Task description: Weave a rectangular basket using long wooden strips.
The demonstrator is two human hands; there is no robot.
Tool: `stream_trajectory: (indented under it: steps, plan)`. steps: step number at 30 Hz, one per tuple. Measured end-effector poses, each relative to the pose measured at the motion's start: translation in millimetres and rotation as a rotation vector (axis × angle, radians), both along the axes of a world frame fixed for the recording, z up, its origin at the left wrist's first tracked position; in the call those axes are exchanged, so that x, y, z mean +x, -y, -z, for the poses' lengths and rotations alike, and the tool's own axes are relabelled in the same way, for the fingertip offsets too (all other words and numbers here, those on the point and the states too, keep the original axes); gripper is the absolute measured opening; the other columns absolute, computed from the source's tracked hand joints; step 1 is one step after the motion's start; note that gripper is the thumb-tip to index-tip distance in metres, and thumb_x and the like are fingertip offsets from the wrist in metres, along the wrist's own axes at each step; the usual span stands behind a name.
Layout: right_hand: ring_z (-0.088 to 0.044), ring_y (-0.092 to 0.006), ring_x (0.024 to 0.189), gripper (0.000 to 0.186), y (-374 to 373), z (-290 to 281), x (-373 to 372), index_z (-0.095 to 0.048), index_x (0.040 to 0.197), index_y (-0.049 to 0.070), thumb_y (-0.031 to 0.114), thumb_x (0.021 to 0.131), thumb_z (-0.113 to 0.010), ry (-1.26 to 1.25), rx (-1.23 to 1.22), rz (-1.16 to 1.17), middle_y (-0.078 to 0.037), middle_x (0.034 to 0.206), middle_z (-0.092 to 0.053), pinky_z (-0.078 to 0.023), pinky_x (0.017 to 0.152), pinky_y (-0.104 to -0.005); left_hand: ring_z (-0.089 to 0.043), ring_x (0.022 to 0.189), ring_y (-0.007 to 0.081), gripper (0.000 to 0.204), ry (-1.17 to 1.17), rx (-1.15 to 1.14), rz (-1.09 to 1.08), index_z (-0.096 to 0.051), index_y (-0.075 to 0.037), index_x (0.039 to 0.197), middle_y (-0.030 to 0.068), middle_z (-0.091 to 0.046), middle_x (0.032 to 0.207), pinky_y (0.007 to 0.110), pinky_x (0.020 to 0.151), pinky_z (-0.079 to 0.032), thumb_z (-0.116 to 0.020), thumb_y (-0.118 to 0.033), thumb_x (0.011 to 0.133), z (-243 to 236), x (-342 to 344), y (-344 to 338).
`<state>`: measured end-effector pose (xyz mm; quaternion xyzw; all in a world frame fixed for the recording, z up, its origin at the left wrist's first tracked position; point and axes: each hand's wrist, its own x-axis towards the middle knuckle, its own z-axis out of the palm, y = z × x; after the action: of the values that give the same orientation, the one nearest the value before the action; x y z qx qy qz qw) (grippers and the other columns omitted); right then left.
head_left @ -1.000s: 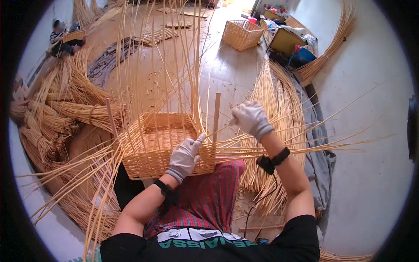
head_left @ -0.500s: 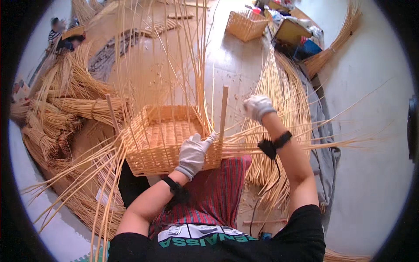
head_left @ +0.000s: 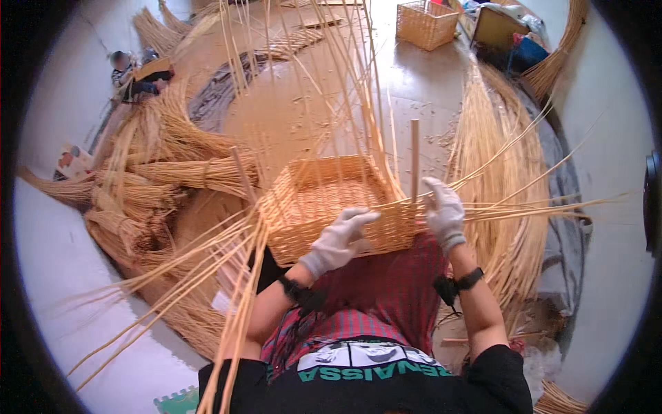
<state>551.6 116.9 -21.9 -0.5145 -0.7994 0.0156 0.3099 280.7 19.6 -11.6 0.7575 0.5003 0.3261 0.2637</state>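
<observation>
A woven wicker basket (head_left: pixel 324 196) rests on my lap, with long loose canes standing up from it and sticking out sideways. My left hand (head_left: pixel 345 234), in a pale glove, lies at the basket's front, fingers extended and loosely bent near the upper edge. My right hand (head_left: pixel 445 210), also gloved, is raised beside the wooden stick (head_left: pixel 415 155) at the basket's right corner, fingers apart among the sideways canes. A second stick (head_left: pixel 240 169) stands at the left corner.
Cane bundles (head_left: pixel 186 172) lie at left, more (head_left: pixel 496 152) at right on grey cloth. A finished-looking basket (head_left: pixel 424 31) sits at the back beside piled items (head_left: pixel 503 38). Another person (head_left: pixel 127 76) sits at far left holding wickerwork. A pale wall (head_left: pixel 607 172) borders the right.
My right hand has come down from high on the right to beside the corner stick and opened. The view has shifted, so the basket now appears farther right and higher.
</observation>
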Motion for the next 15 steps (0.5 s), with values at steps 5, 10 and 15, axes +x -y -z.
stream_trajectory:
  steps: [5, 10, 15]
  plan:
    - [-0.067, -0.0205, 0.104, 0.022, 76, -10, -92, -0.068, 0.115, 0.002, 0.003, 0.094, -0.063, -0.903, -0.502, -0.233, -0.013, 0.109, -0.071, -0.052, 0.095, -0.0311, -0.068, 0.097, 0.024, 0.016, 0.08, 0.073, -0.805, -0.069, -0.002, 0.109, 0.0121, -0.073, 0.102, 0.035, 0.086, -0.054, -0.063, -0.006, 0.095, 40, -117, 94]
    - [-0.043, -0.0388, 0.139, 0.078, 81, -12, -251, -0.032, 0.151, -0.005, 0.044, 0.097, -0.06, -0.722, -0.796, -0.397, -0.03, 0.147, -0.044, -0.035, 0.116, -0.0402, -0.067, 0.092, 0.0323, 0.022, -0.259, 0.202, -0.84, -0.067, -0.001, 0.109, 0.0148, -0.069, 0.101, 0.04, 0.08, -0.054, -0.067, -0.015, 0.092, 72, -141, 108]
    - [-0.019, -0.0407, 0.15, 0.113, 36, 20, -345, -0.009, 0.156, -0.007, 0.057, 0.085, -0.07, -0.781, -0.873, 0.07, -0.033, 0.159, -0.019, -0.021, 0.122, -0.0407, -0.066, 0.09, 0.0351, 0.031, -0.33, 0.222, -0.798, -0.067, -0.001, 0.108, 0.0165, -0.069, 0.102, 0.043, 0.08, -0.053, -0.066, -0.027, 0.091, 65, -140, 105]
